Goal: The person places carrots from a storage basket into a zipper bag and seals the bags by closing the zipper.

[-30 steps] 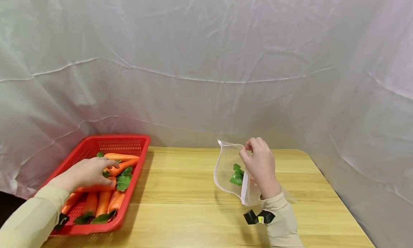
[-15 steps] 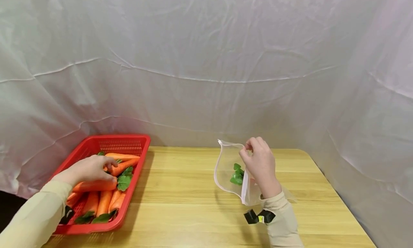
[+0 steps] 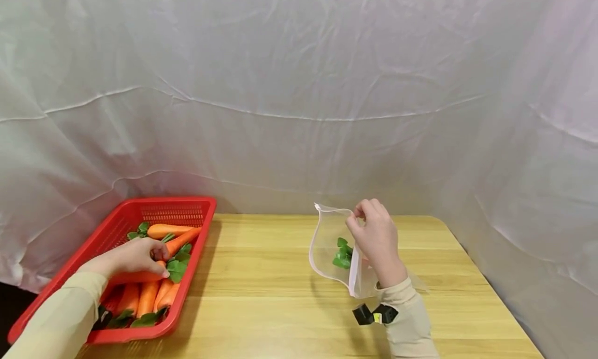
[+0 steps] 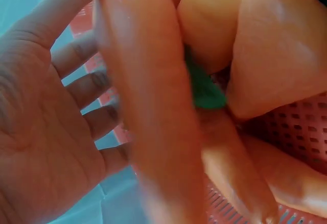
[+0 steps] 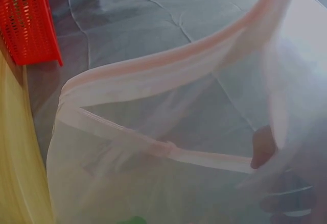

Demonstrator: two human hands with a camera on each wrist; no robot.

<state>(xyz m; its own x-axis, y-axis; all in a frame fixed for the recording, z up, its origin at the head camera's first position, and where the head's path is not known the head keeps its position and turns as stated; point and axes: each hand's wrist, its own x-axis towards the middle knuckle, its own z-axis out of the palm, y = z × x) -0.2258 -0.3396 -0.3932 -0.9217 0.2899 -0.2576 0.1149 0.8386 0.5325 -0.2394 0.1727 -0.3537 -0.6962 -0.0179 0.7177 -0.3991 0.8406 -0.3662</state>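
Picking step in hand. Left hand [image 3: 133, 256] grips a carrot [image 3: 140, 276] inside the red basket [image 3: 196, 255]; right hand [image 3: 376, 239] pinches the open bag [image 3: 327, 245] upright on the desk [image 3: 261, 297]. Next move likely calls for lifting the carrot across into the bag's mouth.

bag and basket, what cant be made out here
- Bag contents: head view shows only green leaves; the right hand covers the rest.
- Carrot in the left hand: blurred in the left wrist view, its ends cut off.
- Basket: the left sleeve hides its near corner in the head view.
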